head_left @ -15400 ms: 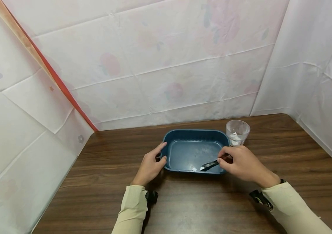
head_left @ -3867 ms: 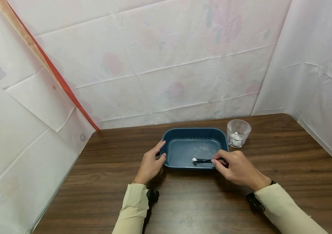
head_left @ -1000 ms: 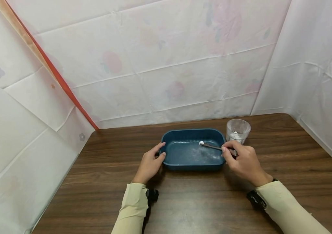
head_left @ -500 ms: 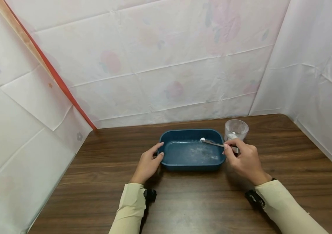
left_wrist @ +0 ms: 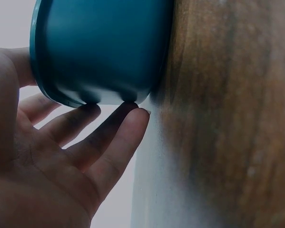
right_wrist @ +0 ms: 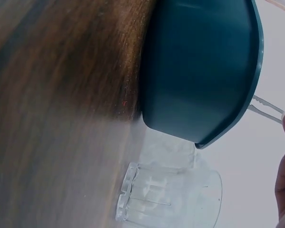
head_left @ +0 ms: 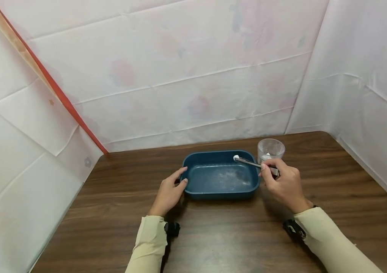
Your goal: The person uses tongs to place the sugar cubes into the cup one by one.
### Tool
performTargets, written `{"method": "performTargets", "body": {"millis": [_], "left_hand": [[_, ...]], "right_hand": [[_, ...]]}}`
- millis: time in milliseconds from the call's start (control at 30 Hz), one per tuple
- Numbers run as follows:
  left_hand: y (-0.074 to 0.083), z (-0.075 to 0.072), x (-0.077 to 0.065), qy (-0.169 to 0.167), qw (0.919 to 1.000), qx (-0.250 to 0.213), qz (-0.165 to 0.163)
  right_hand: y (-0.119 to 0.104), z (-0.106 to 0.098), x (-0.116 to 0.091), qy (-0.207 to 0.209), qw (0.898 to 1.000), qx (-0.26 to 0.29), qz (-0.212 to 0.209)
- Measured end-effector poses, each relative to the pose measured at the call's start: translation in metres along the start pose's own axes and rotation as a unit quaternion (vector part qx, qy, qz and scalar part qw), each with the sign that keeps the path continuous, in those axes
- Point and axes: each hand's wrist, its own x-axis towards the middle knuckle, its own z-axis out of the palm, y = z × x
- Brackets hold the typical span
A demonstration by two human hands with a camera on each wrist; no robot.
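Observation:
My right hand (head_left: 283,185) pinches a pair of tweezers (head_left: 249,163) between thumb and fingers. At their tips is a small white piece (head_left: 236,157), over the far right part of a dark blue rectangular basin (head_left: 219,195). The right wrist view shows the tweezers' two arms (right_wrist: 267,110) sticking out beyond the basin's rim. At the basin's left end rests my left hand (head_left: 168,193), thumb and index finger at the rim. In the left wrist view its extended fingers (left_wrist: 116,147) touch the outer wall. A clear glass (head_left: 271,148) holding white pieces stands just right of the basin.
The basin stands on a dark wood-grain table (head_left: 111,212). Pale printed sheets (head_left: 166,76) hang behind the table and along both sides. Faint whitish smears mark the basin's floor.
Earlier the tweezers were low at the basin's near side, by white bits. Since then they have risen toward the far right with a white piece at the tips. The left hand stays at the basin.

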Motion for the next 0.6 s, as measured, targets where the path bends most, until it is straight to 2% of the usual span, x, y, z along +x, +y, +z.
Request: {"method": "performTargets", "body": {"millis": [267,600], "left_hand": [[0.0014,-0.0009,-0.0005,0.001,1.0,-0.001,0.0],[0.0027,0.001,0.0006,0.004,1.0,0.0,-0.002]], "right_hand": [[-0.001,0.001,0.0028,0.032,0.999,0.007,-0.001],[0.0037,-0.0033,0.0036,0.051,0.999,-0.007,0.002]]}}
